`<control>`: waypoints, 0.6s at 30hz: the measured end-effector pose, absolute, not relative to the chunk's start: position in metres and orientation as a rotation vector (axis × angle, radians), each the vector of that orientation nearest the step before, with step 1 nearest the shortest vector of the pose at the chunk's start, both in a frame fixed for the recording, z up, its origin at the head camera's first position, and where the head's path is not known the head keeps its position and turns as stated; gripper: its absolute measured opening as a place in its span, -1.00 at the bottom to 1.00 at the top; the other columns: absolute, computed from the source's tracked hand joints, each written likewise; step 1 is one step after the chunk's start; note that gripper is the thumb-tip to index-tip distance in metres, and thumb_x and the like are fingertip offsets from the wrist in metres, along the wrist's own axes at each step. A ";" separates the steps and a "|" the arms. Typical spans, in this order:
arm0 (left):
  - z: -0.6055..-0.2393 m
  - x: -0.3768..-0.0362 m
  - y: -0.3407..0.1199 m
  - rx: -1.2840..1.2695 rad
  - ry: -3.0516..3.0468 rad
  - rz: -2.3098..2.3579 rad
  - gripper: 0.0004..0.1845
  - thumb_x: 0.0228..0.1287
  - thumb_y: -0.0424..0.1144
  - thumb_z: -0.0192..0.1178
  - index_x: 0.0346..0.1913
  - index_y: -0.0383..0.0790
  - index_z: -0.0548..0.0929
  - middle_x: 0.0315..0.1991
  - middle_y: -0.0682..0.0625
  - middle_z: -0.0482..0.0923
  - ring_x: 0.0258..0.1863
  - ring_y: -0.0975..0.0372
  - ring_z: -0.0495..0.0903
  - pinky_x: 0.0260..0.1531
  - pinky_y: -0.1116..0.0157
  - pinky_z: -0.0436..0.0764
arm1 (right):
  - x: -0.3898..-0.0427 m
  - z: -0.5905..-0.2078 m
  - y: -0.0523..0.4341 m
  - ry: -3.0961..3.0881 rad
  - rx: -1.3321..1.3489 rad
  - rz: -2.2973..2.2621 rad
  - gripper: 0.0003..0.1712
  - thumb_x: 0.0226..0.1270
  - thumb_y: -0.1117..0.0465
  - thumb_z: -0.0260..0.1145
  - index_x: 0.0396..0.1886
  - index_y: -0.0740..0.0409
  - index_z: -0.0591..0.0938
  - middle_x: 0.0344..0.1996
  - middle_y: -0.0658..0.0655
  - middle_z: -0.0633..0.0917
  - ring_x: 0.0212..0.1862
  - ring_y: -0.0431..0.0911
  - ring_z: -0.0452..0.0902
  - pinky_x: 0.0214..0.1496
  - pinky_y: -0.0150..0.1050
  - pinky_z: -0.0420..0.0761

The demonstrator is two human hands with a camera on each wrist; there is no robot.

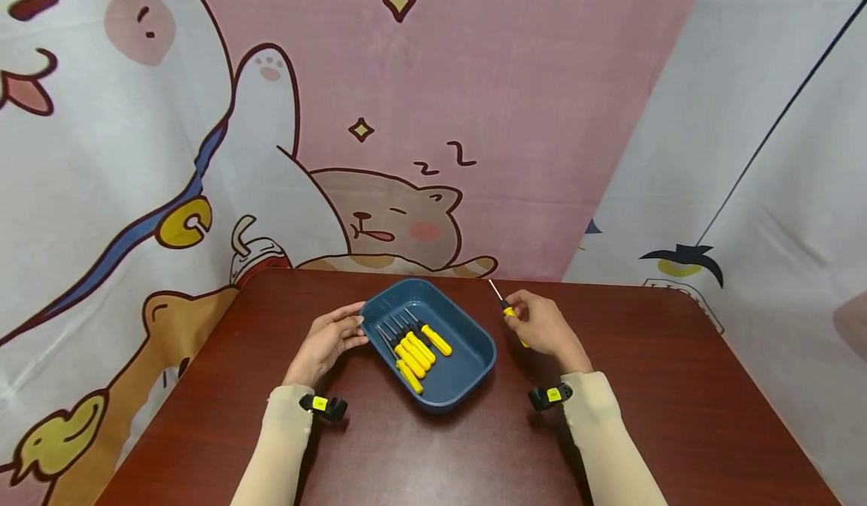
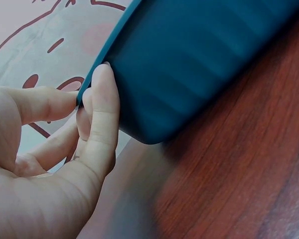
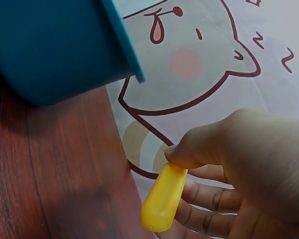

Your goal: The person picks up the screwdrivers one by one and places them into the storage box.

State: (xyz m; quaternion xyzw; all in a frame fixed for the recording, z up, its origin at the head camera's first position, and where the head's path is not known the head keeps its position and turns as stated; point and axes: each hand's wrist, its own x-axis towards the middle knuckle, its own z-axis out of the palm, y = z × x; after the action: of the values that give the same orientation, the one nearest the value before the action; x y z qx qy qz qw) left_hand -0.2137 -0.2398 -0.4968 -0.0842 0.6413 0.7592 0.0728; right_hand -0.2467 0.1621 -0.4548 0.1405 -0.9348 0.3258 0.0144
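A dark blue rectangular tray [image 1: 467, 374] stands at an angle on the table, with several yellow-handled screwdrivers [image 1: 436, 340] lying side by side in its left part. My left hand [image 1: 330, 342] pinches the tray's left rim between thumb and fingers; the left wrist view shows the tray's outer wall [image 2: 189, 64] beside the fingers. To the right of the tray, my right hand [image 1: 542, 325] holds one screwdriver [image 1: 508, 309] by its yellow handle, its shaft pointing up and away to the left. In the right wrist view the yellow handle [image 3: 164, 199] sticks out below the thumb.
The reddish-brown wooden table [image 1: 420, 464] extends to both sides and toward me. A cartoon-printed cloth [image 1: 542, 114] hangs right behind its far edge. Each wrist wears a black camera, such as the right wrist camera [image 1: 547, 396].
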 end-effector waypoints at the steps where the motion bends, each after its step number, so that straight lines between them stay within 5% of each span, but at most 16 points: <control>1: -0.497 -0.214 -0.240 -0.252 1.926 2.280 -0.52 0.51 -0.38 0.13 0.43 -0.31 0.46 -0.04 -0.19 0.64 -0.34 0.24 0.63 -0.22 0.30 0.79 | -0.246 -0.454 0.161 -2.903 0.441 1.015 -0.64 0.32 0.23 0.42 0.08 0.19 0.64 -0.26 0.11 0.69 -0.27 -0.07 0.54 -0.27 -0.27 0.56; 18: -0.499 -0.215 -0.241 -0.250 1.932 2.280 -0.52 0.49 -0.36 0.17 0.41 -0.30 0.48 -0.10 -0.15 0.64 -0.33 0.24 0.64 -0.23 0.30 0.79 | -0.235 -0.440 0.143 -2.865 0.510 1.049 -0.63 0.34 0.24 0.41 0.10 0.19 0.62 -0.25 0.12 0.68 -0.40 -0.11 0.51 -0.35 -0.25 0.56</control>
State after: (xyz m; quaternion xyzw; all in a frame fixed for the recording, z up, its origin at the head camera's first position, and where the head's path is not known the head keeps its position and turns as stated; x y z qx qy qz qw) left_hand -0.2147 -0.2407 -0.4994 -0.0833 0.6426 0.7584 0.0712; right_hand -0.2351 0.1428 -0.4401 0.1649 -0.9259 0.3391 0.0241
